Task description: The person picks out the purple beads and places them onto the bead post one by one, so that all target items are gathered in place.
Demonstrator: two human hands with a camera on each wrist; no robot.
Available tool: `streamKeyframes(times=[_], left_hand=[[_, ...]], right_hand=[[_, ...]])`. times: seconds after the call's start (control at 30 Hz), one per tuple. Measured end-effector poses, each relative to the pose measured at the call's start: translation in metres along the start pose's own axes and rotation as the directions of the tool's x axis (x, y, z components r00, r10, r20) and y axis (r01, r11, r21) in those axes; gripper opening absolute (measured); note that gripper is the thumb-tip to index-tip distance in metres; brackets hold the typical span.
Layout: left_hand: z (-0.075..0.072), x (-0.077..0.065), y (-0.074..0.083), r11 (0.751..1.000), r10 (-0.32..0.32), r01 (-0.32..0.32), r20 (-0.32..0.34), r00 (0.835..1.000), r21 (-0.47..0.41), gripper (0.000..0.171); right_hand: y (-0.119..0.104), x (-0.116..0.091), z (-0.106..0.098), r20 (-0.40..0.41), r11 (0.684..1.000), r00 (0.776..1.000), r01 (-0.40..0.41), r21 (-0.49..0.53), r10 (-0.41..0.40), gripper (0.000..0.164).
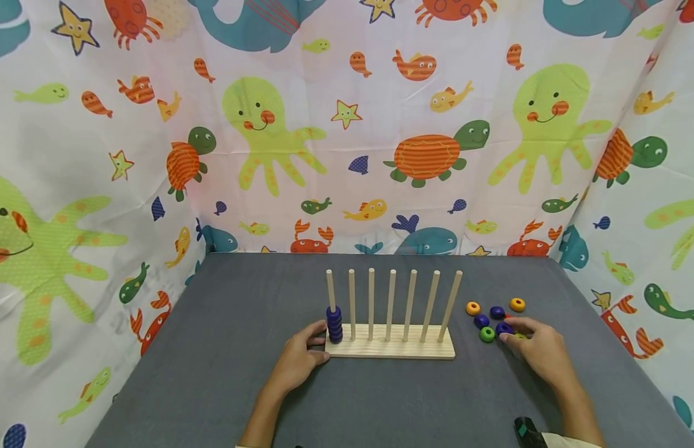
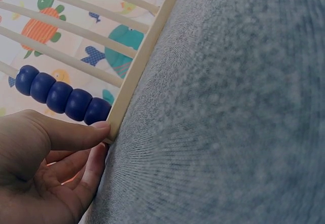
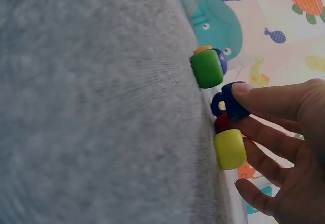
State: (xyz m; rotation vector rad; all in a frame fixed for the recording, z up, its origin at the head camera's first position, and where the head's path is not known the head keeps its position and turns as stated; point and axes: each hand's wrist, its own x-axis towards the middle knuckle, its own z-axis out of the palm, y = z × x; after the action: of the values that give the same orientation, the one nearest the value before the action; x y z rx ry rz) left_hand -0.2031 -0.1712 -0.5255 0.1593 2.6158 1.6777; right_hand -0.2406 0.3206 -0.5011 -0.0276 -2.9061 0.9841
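Observation:
A pale wooden base (image 1: 390, 350) with a row of upright pegs stands on the grey table. Several dark blue beads (image 1: 334, 325) are stacked on its leftmost peg; the other pegs (image 1: 391, 305) are bare. My left hand (image 1: 296, 358) grips the left end of the base, thumb (image 2: 99, 128) at its edge near the stack. To the right of the base, my right hand (image 1: 544, 353) pinches a blue bead (image 3: 236, 102) between thumb and forefinger. Around it lie a green bead (image 3: 208, 69), a yellow bead (image 3: 231, 149) and a partly hidden red bead (image 3: 222, 123).
Further loose beads lie beyond the right hand: an orange bead (image 1: 472, 308), a yellow-orange bead (image 1: 517, 304) and two blue beads, one of them (image 1: 481, 321) nearer. A curtain (image 1: 347, 155) printed with sea animals hangs behind and beside the grey table (image 1: 257, 292).

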Motion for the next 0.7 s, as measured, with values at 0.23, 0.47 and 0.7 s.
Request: streamKeyframes(times=[0.23,0.47,0.7], left_hand=[[0.000,0.000,0.000,1.000,-0.004,0.004,0.002,1.000,0.011,0.065],[0.000,0.000,0.001,1.000,-0.012,0.012,-0.001,1.000,0.016,0.065],[0.000,0.000,0.000,1.000,-0.011,0.011,-0.002,1.000,0.010,0.065]], right_hand=[[-0.013,-0.007,-0.007,-0.040,0.999,0.999,-0.002,0.053,0.004,0.054],[-0.033,-0.012,-0.015,-0.108,0.995,0.993,0.052,0.082,-0.043,0.059],[-0.057,-0.017,-0.021,-0.180,0.989,0.977,0.128,0.071,-0.113,0.054]])
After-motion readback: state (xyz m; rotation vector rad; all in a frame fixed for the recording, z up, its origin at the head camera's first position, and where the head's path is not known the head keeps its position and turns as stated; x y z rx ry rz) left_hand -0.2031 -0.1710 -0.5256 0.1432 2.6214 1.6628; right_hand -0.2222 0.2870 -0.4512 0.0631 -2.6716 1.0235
